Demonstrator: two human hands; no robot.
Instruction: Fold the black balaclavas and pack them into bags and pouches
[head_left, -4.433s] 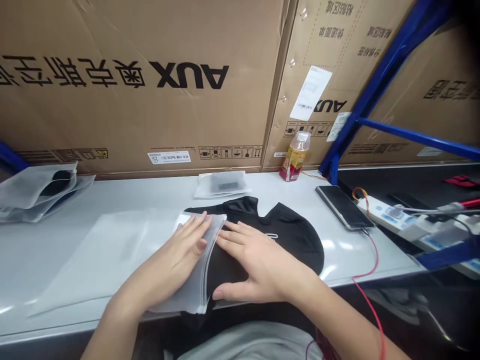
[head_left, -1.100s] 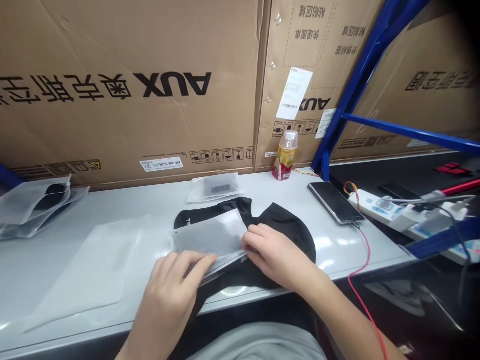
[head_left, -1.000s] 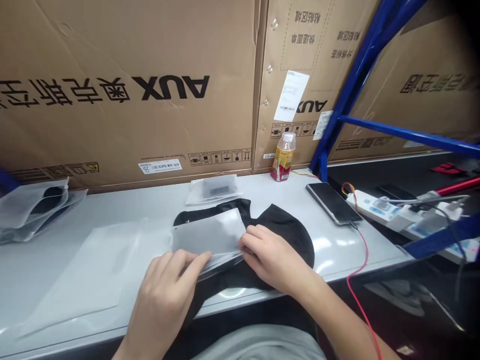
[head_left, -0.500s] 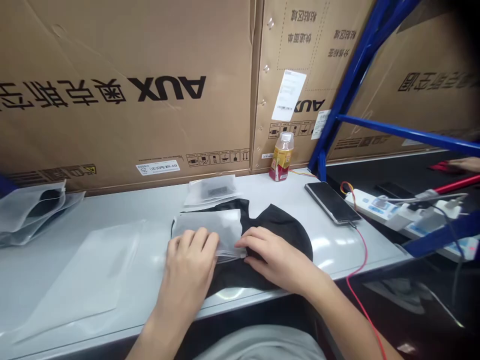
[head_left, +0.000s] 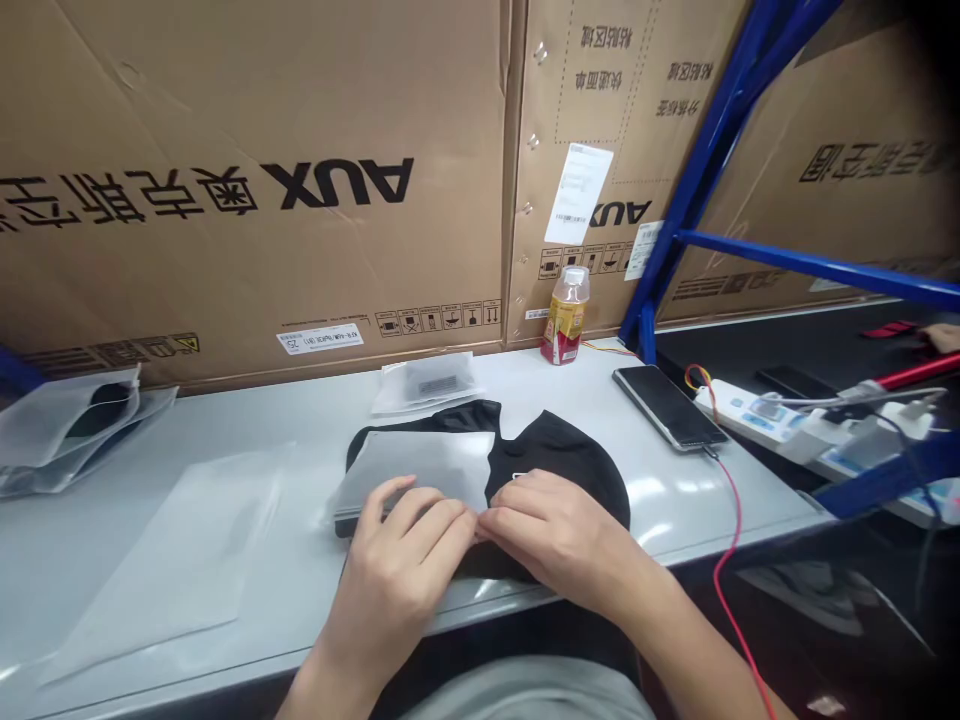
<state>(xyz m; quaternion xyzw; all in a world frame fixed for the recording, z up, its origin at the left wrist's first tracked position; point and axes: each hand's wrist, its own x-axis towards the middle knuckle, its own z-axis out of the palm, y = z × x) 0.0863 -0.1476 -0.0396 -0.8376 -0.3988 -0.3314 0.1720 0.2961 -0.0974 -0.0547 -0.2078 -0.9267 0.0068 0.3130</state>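
A warehouse packing bench: stacked shipping cartons (head_left: 255,170), blue racking (head_left: 720,130), polybags (head_left: 71,425).

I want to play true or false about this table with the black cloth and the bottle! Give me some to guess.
1. The left hand and right hand meet at a corner of the frosted bag. True.
2. The frosted bag lies on the black cloth. True.
3. The bottle lies tipped over. False: it stands upright by the cardboard boxes.
4. The phone is left of the hands. False: it lies to their right on the table.
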